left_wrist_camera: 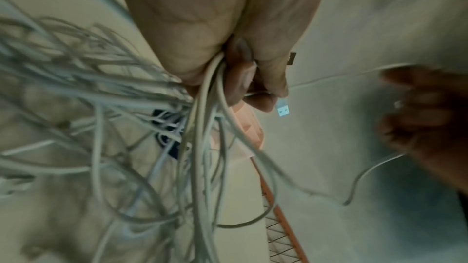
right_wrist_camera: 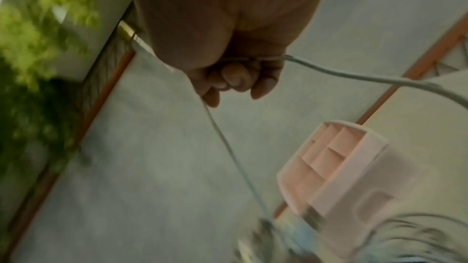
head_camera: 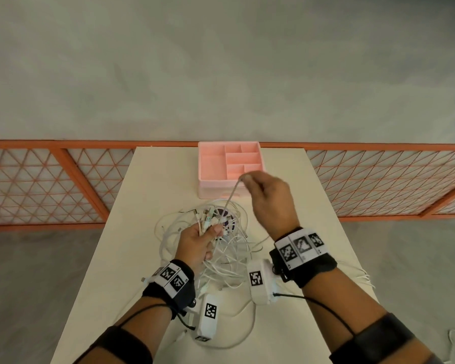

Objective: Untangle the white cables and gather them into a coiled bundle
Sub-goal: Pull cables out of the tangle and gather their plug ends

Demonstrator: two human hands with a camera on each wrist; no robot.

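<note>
Fingers of the left hand (head_camera: 198,241) curl round several cables (head_camera: 221,261) over the counter (head_camera: 147,185); their number cannot be counted. Right hand (head_camera: 269,195) pinches one cable (head_camera: 231,195), lifted before one pink organizer (head_camera: 210,161).

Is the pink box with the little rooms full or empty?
Empty, as far as shown. The head view shows bare pink floors in every compartment of the pink box; its front edge hides behind the right hand.

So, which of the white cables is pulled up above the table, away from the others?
The single cable pinched in the right hand: it runs taut from the tangle that the left hand grips.
</note>
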